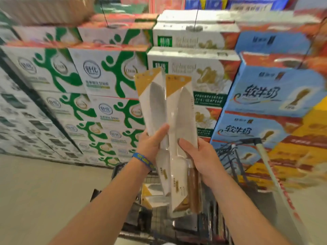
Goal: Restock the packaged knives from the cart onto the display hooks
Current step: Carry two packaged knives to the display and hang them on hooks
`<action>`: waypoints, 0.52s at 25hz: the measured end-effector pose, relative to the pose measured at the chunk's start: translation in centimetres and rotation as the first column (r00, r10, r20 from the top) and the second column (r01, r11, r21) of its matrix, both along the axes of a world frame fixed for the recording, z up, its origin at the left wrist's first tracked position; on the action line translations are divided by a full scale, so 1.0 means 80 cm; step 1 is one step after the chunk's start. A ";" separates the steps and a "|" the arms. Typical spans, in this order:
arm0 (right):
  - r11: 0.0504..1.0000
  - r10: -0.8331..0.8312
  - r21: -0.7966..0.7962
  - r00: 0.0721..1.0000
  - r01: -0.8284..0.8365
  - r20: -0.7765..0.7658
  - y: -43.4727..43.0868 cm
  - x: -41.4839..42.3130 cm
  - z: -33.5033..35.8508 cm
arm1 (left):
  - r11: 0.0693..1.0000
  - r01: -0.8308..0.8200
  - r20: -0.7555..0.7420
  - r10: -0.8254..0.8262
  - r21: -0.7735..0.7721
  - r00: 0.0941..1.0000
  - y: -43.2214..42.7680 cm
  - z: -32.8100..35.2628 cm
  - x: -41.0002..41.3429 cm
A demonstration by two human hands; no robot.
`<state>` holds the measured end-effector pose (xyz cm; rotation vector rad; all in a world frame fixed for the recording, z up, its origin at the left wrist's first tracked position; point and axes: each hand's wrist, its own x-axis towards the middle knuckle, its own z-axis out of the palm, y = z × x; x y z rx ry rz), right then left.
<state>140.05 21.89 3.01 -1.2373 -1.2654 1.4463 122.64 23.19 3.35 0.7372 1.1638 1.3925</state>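
I hold two packaged knives upright in front of me, above the cart. My left hand (152, 141) grips the left packaged knife (155, 105), a white card with a yellow top corner. My right hand (200, 156) grips the right packaged knife (182, 121), whose brown wooden handle shows low in its clear blister. The two packs overlap side by side. Below them the wire cart (177, 225) holds at least one more yellow-and-white knife pack (147, 195). No display hooks are visible.
Stacked milk cartons fill the view ahead: green-and-white boxes (106, 73) at left, white boxes (194, 68) in the middle, blue boxes (270, 91) at right. Bare grey floor (44, 188) lies at lower left. A blue wristband (141, 160) is on my left wrist.
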 end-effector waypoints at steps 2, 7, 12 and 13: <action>0.997 -0.079 0.014 0.992 0.080 -0.094 0.004 0.010 0.029 | 0.999 0.027 0.099 -0.030 0.034 0.995 -0.004 0.014 0.008; 0.993 -0.092 0.060 0.980 0.104 -0.176 0.012 0.016 0.092 | 0.994 -0.038 0.109 0.027 0.099 0.994 -0.022 0.063 0.024; 0.991 -0.038 0.120 0.983 0.060 -0.178 0.011 0.042 0.135 | 0.938 -0.130 -0.087 0.166 0.322 0.982 -0.029 0.124 0.036; 0.986 -0.049 0.152 0.987 0.073 -0.154 0.010 0.056 0.144 | 0.918 -0.131 -0.106 0.183 0.374 0.977 -0.031 0.133 0.042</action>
